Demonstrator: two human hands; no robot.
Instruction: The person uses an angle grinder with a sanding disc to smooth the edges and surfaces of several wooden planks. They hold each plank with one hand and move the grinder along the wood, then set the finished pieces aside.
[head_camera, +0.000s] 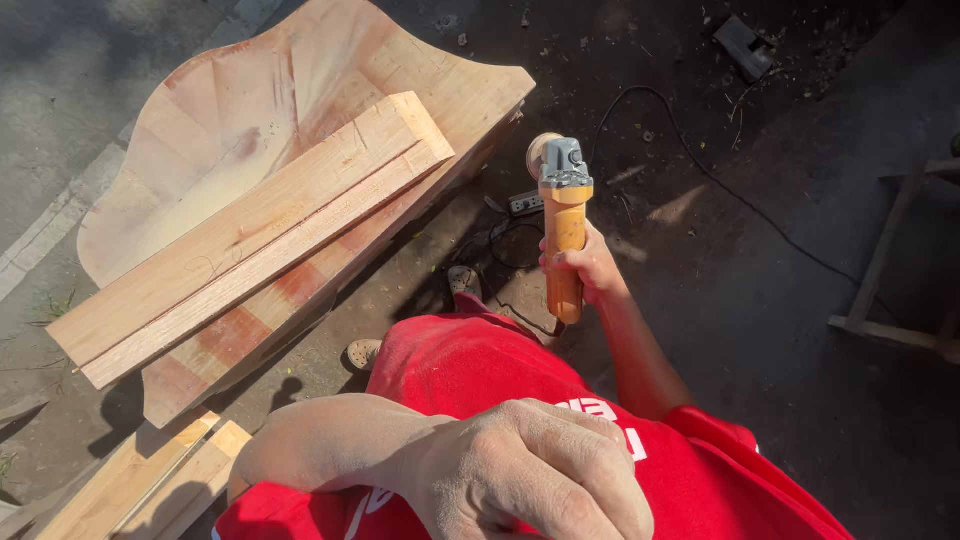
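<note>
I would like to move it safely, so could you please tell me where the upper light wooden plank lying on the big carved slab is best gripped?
Probably grip the light wooden plank at its upper right end, from that side: it overhangs the lower board, leaving its edges free.

hands 2; angle grinder 1; planks on slab 2; carved slab 1

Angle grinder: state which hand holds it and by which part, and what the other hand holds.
The right hand grips the angle grinder around its orange handle body. The left hand holds nothing; it rests against the red shirt.
</note>
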